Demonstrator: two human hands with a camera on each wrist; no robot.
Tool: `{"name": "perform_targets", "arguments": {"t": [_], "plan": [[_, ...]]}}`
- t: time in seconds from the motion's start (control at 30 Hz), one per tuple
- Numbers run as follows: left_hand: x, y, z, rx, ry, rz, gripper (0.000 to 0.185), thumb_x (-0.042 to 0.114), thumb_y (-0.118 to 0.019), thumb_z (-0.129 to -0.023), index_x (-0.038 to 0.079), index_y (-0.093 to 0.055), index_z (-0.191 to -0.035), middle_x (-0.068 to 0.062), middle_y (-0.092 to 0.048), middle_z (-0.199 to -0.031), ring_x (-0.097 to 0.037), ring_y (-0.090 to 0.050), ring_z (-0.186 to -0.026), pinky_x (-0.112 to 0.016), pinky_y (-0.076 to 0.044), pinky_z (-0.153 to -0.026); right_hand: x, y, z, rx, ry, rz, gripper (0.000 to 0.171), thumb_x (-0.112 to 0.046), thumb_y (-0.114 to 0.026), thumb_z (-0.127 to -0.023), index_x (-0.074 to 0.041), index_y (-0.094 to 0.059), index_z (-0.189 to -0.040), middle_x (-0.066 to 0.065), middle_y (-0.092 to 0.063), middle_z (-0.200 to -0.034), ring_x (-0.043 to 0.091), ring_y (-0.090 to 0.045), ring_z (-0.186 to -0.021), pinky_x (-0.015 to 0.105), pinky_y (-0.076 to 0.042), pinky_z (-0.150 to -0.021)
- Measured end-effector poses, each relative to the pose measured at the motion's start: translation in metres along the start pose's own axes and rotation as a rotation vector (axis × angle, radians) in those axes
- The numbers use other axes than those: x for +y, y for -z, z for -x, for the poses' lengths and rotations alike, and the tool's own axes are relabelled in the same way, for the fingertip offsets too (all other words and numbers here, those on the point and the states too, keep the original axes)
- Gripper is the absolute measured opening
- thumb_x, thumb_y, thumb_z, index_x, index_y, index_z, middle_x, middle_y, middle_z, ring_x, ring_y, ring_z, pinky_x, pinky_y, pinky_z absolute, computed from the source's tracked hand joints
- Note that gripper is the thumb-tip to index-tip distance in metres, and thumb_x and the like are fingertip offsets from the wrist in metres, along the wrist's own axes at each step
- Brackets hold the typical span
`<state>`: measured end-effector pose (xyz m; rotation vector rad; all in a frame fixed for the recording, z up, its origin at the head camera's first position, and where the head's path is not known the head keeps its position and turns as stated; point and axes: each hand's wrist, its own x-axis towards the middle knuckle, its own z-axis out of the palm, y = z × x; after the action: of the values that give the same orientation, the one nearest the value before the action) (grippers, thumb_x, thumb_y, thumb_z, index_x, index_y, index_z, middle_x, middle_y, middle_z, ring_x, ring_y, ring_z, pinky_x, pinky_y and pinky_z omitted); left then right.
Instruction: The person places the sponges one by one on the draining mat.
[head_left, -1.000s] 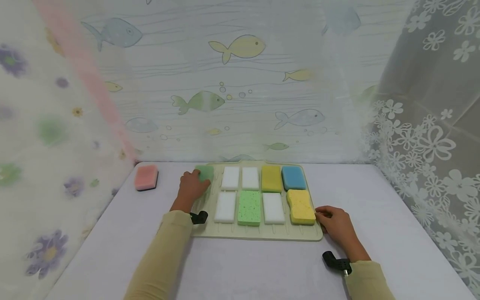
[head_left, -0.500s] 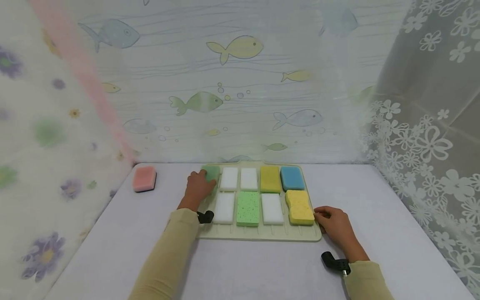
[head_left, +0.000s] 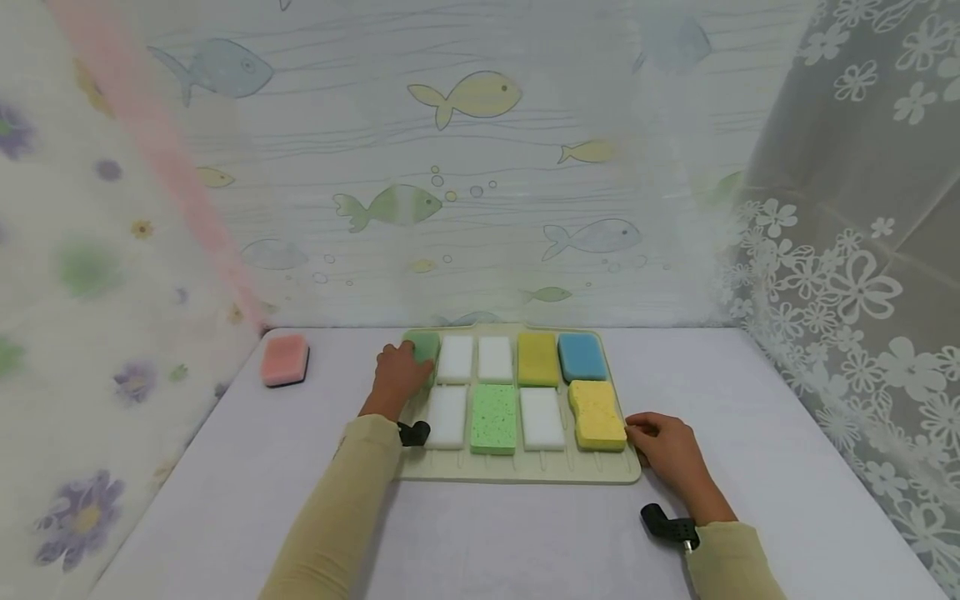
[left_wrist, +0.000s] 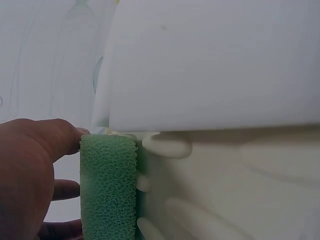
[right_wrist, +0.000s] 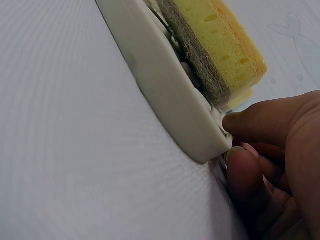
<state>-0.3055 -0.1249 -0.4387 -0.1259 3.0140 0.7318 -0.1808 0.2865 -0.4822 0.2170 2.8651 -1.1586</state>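
Observation:
A pale cream ribbed tray (head_left: 517, 468) lies on the white-covered table with sponges in two rows. At its back left corner my left hand (head_left: 397, 375) holds a green sponge (head_left: 423, 346), thumb and fingers at its sides. The left wrist view shows the porous side of this green sponge (left_wrist: 108, 187) on the tray's ridges, close to a white sponge (left_wrist: 215, 65). My right hand (head_left: 663, 446) pinches the tray's right rim, thumb on top and curled fingers by the outer edge. Just inside that rim sits a yellow sponge (right_wrist: 220, 45) with a grey scouring layer underneath.
A pink sponge (head_left: 285, 360) with a dark base lies at the table's back left. On the tray are several white sponges (head_left: 447, 417), a speckled green sponge (head_left: 493, 419), a dark yellow sponge (head_left: 537, 358) and a blue sponge (head_left: 582, 357). A fish-patterned curtain (head_left: 480, 208) borders the back.
My left hand has moved right with the green sponge, from the tray's left edge to beside the back row's white sponge. My right hand keeps its hold on the rim.

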Motion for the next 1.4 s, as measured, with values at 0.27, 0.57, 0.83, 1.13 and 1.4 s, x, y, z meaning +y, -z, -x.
{"name": "perform_targets", "arguments": {"t": [0.27, 0.57, 0.83, 1.13, 1.4], "plan": [[-0.004, -0.001, -0.001, -0.018, 0.01, 0.005, 0.068, 0.045, -0.054, -0.094, 0.001, -0.039, -0.144, -0.031, -0.04, -0.134, -0.046, -0.04, -0.125, -0.055, -0.041, -0.098, 0.0, -0.002, -0.002, -0.004, -0.001, -0.021, 0.037, -0.03, -0.059, -0.095, -0.005, -0.065, -0.121, 0.011, -0.07, -0.105, 0.016, -0.063, -0.085, 0.025, -0.049, -0.065], [-0.007, 0.002, 0.004, -0.031, 0.014, 0.038, 0.073, 0.05, -0.051, -0.095, 0.003, -0.033, -0.147, -0.031, -0.038, -0.138, -0.047, -0.038, -0.129, -0.056, -0.038, -0.103, -0.001, -0.003, -0.001, -0.004, 0.004, -0.006, 0.038, -0.032, -0.06, -0.095, -0.005, -0.065, -0.12, 0.012, -0.07, -0.106, 0.02, -0.064, -0.09, 0.025, -0.05, -0.067], [-0.014, 0.008, 0.006, 0.006, -0.028, 0.047, 0.074, 0.054, -0.047, -0.095, 0.0, -0.035, -0.144, -0.033, -0.041, -0.134, -0.048, -0.048, -0.12, -0.055, -0.04, -0.101, 0.001, -0.002, -0.002, -0.012, -0.009, -0.006, 0.039, -0.032, -0.059, -0.096, -0.004, -0.064, -0.123, 0.011, -0.07, -0.107, 0.018, -0.064, -0.089, 0.025, -0.05, -0.067], [-0.032, 0.025, 0.004, 0.024, -0.034, -0.008, 0.072, 0.053, -0.044, -0.097, 0.002, -0.034, -0.146, -0.032, -0.042, -0.135, -0.047, -0.051, -0.116, -0.056, -0.044, -0.095, 0.001, 0.0, -0.001, -0.012, -0.026, 0.02, 0.041, -0.036, -0.059, -0.096, -0.006, -0.064, -0.123, 0.012, -0.069, -0.109, 0.021, -0.064, -0.095, 0.032, -0.052, -0.073], [-0.055, 0.046, 0.0, 0.08, 0.03, -0.108, 0.062, 0.042, -0.043, -0.097, 0.003, -0.037, -0.145, -0.033, -0.044, -0.135, -0.05, -0.046, -0.121, -0.061, -0.041, -0.095, 0.0, 0.0, 0.001, -0.017, -0.023, 0.024, 0.041, -0.035, -0.059, -0.096, -0.005, -0.064, -0.123, 0.012, -0.069, -0.109, 0.021, -0.064, -0.095, 0.031, -0.052, -0.072]]}}
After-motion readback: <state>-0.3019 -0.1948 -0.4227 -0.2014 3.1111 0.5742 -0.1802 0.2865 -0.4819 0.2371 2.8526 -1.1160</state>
